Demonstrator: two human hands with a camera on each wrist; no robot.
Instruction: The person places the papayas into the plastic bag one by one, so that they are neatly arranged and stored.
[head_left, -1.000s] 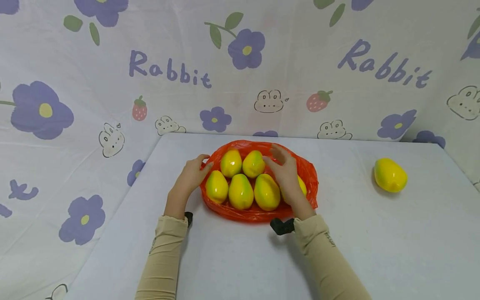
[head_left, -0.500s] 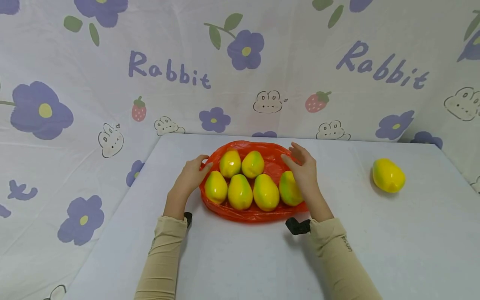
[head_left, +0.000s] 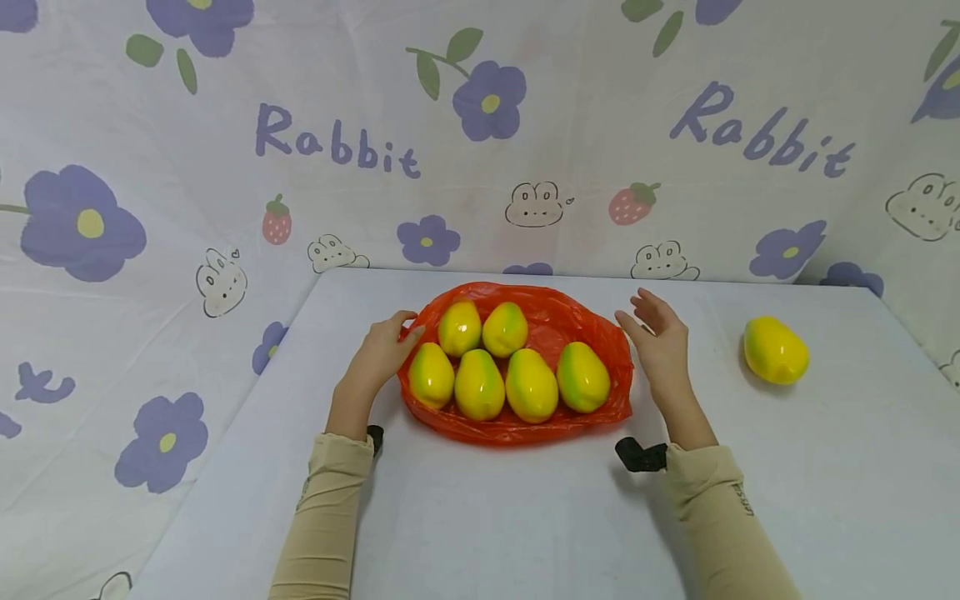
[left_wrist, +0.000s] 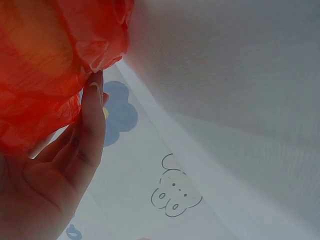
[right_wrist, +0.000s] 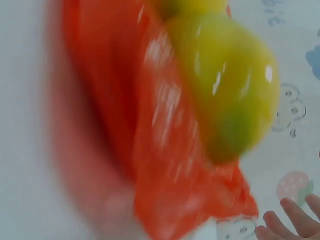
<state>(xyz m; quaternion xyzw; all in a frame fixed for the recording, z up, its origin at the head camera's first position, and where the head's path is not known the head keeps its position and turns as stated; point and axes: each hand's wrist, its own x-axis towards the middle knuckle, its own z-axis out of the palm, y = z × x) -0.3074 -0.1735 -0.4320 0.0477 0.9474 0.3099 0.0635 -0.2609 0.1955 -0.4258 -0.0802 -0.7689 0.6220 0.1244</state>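
A red plastic bag point(head_left: 517, 432) lies spread on the table with its mouth facing up. Inside are several glossy yellow-green fruits, mango- or papaya-like, such as this fruit point(head_left: 583, 377) at its right end. My left hand point(head_left: 377, 354) holds the bag's left rim, thumb over the edge and fingers outside; in the left wrist view its fingers point(left_wrist: 92, 115) press against the red plastic. To the right of the bag, my right hand point(head_left: 663, 346) hovers with fingers loosely spread, holding nothing. Part of it shows in the right wrist view's lower corner.
Another yellow fruit point(head_left: 776, 350) lies alone on the white table point(head_left: 480, 517), to the right of my right hand. Behind the table hangs a white cloth point(head_left: 585, 108) printed with flowers and rabbits.
My right hand has moved rightward, from above the fruits to just beyond the bag's right side. The rightmost fruit in the bag is now fully visible. My left hand stays at the rim.
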